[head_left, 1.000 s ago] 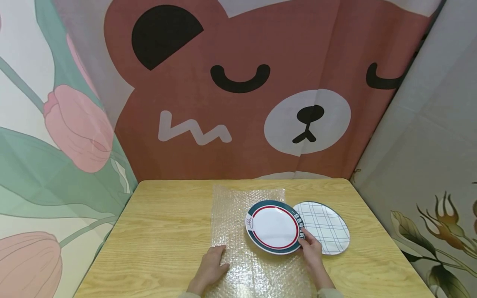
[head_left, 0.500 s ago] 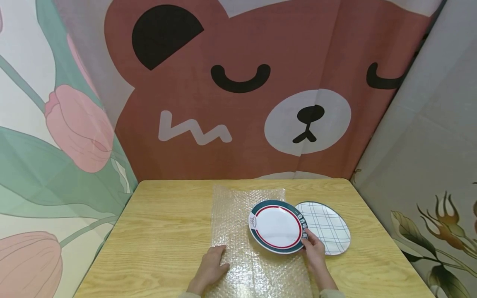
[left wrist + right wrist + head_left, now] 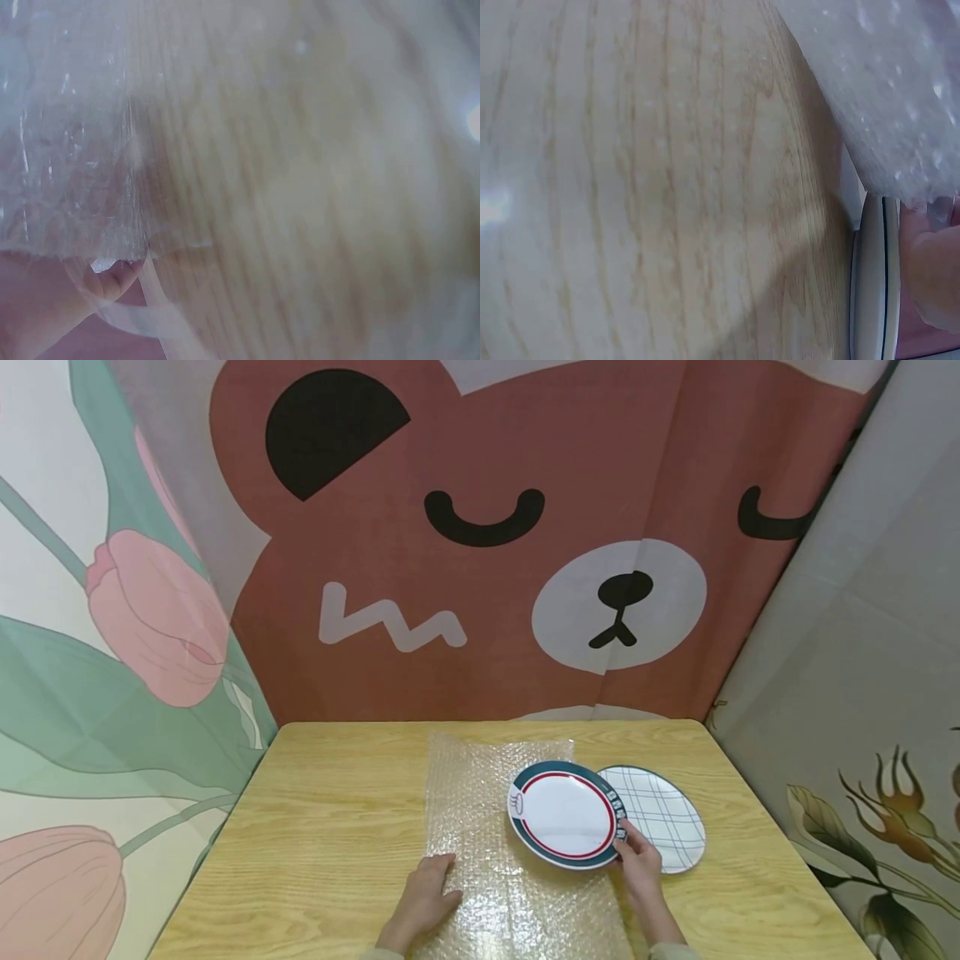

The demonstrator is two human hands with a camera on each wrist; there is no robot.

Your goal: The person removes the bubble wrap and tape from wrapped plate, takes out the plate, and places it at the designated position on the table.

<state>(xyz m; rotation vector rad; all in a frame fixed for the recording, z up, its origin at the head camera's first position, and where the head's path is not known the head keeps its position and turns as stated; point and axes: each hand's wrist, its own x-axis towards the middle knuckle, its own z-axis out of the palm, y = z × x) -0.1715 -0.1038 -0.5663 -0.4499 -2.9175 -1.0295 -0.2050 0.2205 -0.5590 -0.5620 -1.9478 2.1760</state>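
My right hand [image 3: 641, 865] pinches the right rim of a round plate [image 3: 567, 814] with a white centre, a red ring and a teal border with white lettering. The plate is over the bubble wrap [image 3: 468, 802], covering the left part of a white plaid plate [image 3: 656, 818] on the table. At the wrap's left edge rests my left hand [image 3: 422, 897], fingers extended and thumb toward the wrap. In the left wrist view, fingers [image 3: 112, 281] show by the wrap's edge. A white plate rim [image 3: 870, 292] appears beside my hand in the right wrist view.
The wooden table [image 3: 330, 827] extends to both sides of the wrap. A curtain with a bear print [image 3: 480, 610] hangs behind it. Flower-patterned curtains [image 3: 157, 618] hang at the sides.
The right hand and the teal-bordered plate have shifted slightly to the right, overlapping the plaid plate. My left hand has stayed still.
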